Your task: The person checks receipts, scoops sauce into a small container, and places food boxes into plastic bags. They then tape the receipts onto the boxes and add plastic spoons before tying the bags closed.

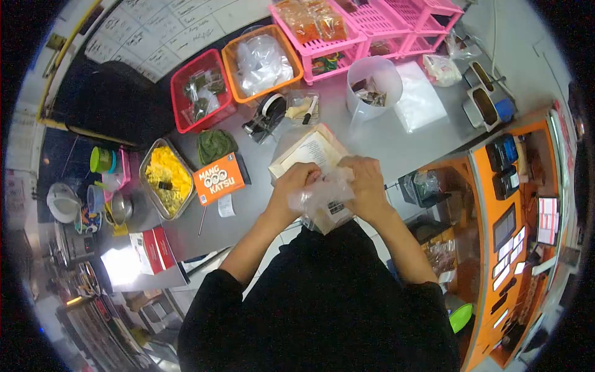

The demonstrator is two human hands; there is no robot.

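In front of my body both hands grip a clear plastic bag (323,199), which hangs over the table's near edge with something small and dark-marked inside. My left hand (296,185) has its fingers curled on the bag's left side. On its right side, my right hand (367,185) is closed with fingers bent over the plastic. Just beyond them lies a cream-coloured box or packet with printed text (310,152), partly wrapped in clear plastic. A black tape dispenser (266,118) and a marker (311,109) sit behind it. The bag's exact contents cannot be made out.
Left on the steel table are an orange box (220,180), a tray of yellow food (166,177) and a red basket (201,90). An orange basket (260,62), pink racks (372,28) and a translucent bucket (374,90) line the back. An orange counter (474,248) stands right.
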